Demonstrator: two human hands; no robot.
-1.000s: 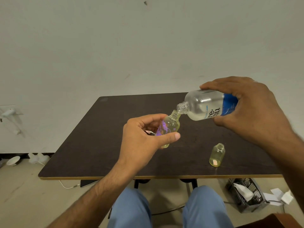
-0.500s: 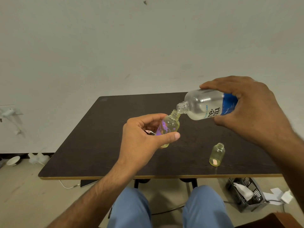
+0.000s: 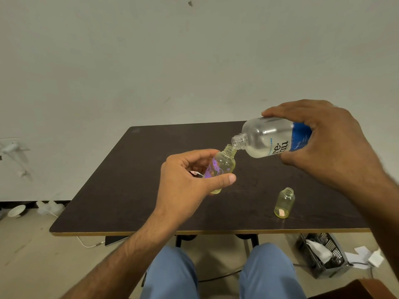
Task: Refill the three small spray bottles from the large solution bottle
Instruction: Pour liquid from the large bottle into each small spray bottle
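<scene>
My left hand (image 3: 185, 182) grips a small yellowish spray bottle (image 3: 222, 166) with a purple print, held tilted above the dark table (image 3: 133, 190), its open neck pointing up and right. My right hand (image 3: 328, 145) holds the large clear solution bottle (image 3: 269, 139) with a blue label, tipped almost level, its uncapped mouth touching the small bottle's neck. Clear liquid lies along the large bottle's lower side. A second small yellowish bottle (image 3: 285, 202) stands uncapped on the table near the front right. A third small bottle is not in view.
A small white-pink item (image 3: 195, 173) lies on the table behind my left hand. A black mesh basket (image 3: 323, 253) with paper and loose paper scraps (image 3: 367, 255) sit on the floor at the right. A white cable (image 3: 88, 243) runs under the table's front edge. My knees are below.
Almost nothing has moved; both hands hold the same pouring pose, with the large bottle's mouth still at the small bottle's neck.
</scene>
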